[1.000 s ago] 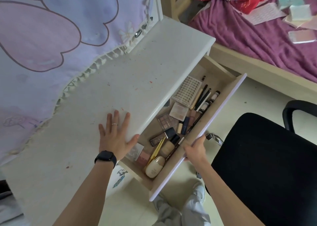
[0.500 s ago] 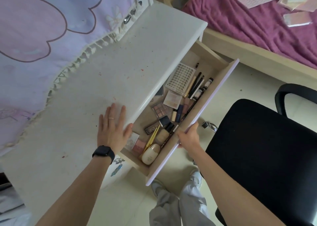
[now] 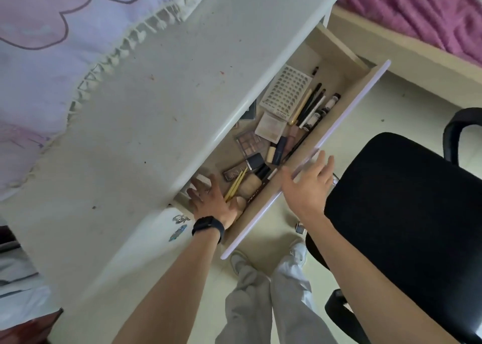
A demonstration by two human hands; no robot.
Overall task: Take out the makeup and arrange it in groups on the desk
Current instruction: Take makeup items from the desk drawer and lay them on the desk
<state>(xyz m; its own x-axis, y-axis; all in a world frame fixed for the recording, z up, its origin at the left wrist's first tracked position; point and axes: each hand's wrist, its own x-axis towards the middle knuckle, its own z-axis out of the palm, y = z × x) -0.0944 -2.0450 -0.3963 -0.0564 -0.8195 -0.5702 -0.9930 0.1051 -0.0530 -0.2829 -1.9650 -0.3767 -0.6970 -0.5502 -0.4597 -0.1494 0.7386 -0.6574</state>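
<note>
The white desk (image 3: pixel 156 124) has its drawer (image 3: pixel 347 114) pulled out, full of makeup: an eyeshadow palette (image 3: pixel 251 142), a white perforated tray (image 3: pixel 287 90), a pale compact (image 3: pixel 271 128), pencils and brushes (image 3: pixel 311 106), yellow sticks (image 3: pixel 236 185), a foundation bottle (image 3: pixel 251 183). My left hand (image 3: pixel 212 202), with a black watch, reaches into the near end of the drawer, fingers spread over the items there. My right hand (image 3: pixel 310 184) hovers with straight fingers just over the drawer's front panel, holding nothing.
A black office chair (image 3: pixel 407 213) stands close on the right. A bed with a purple blanket (image 3: pixel 417 9) lies beyond the drawer. A lilac cloth with a tasselled edge (image 3: pixel 52 56) covers the desk's left side. My legs and shoes (image 3: pixel 260 291) are below.
My left hand left the desk top and went down into the near end of the drawer. My right hand let go of the drawer front and now hovers open above it.
</note>
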